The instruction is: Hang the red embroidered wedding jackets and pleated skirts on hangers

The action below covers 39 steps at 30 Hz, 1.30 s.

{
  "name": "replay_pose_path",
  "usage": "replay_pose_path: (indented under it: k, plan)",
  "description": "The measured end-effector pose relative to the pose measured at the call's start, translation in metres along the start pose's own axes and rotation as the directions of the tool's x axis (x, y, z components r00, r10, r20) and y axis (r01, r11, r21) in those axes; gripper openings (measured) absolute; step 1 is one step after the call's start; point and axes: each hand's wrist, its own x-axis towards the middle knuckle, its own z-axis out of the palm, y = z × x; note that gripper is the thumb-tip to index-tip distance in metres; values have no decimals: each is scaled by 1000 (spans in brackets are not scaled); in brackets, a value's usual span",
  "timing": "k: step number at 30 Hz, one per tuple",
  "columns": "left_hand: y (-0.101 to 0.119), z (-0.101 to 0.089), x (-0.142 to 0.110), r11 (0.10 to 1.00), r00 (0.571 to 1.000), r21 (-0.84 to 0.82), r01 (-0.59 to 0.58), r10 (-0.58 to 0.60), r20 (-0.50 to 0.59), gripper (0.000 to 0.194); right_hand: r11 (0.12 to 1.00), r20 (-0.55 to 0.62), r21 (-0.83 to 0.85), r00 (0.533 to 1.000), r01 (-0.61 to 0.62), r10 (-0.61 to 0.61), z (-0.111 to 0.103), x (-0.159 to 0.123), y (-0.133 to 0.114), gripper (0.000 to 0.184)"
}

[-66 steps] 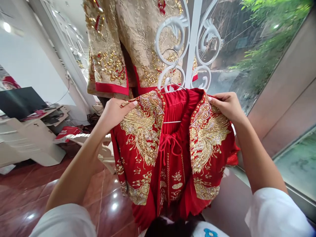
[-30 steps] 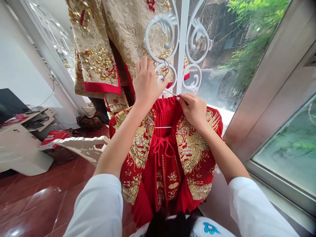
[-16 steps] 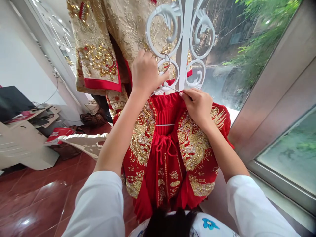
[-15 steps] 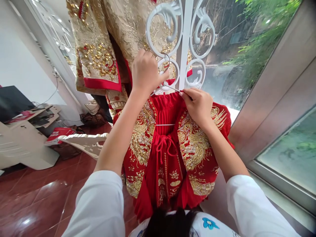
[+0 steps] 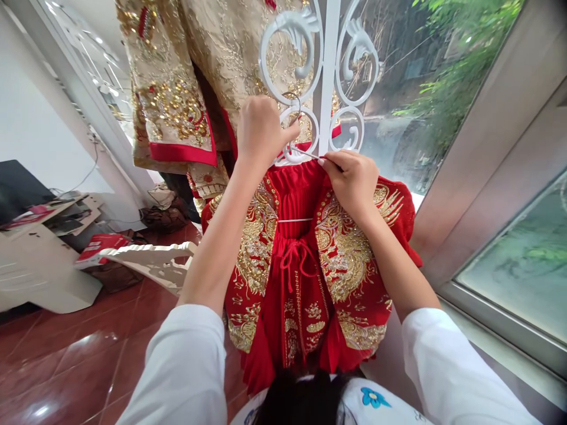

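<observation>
- left hand (image 5: 261, 131): curled by hanger (image 5: 305, 154), grip unclear
- right hand (image 5: 352, 180): pinched shut on hanger
- glossy red floor (image 5: 84, 369), lower left
- white desk (image 5: 39, 265), left

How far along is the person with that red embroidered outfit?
Looks done: the red jacket sits around the pleated red garment, whose cord bow is tied.

In hand: the right hand pinches the wire hanger; the left hand is at its neck, fingers partly hidden.

Left: perhaps the jacket fronts, which hang open, though that may be intended.
</observation>
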Motion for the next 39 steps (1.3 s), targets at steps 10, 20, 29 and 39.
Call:
replay_pose_path:
  k: [10,20,29,39]
  plan:
    - [10,4,-15,997,991,44,68,-63,-115,27,997,4,80,1000,7,-7,9,-2,11,29]
    - [8,2,-11,993,999,117,32,-33,7,23,997,16,73,1000,-23,22,3,-1,8,30]
    - [11,-9,-13,984,996,157,85,-88,14,35,995,40,98,999,-1,-3,12,1,19,28]
    - [24,-13,-256,912,926,172,372,-354,-130,61,977,28,-169,990,-131,138,-18,-147,-17,93]
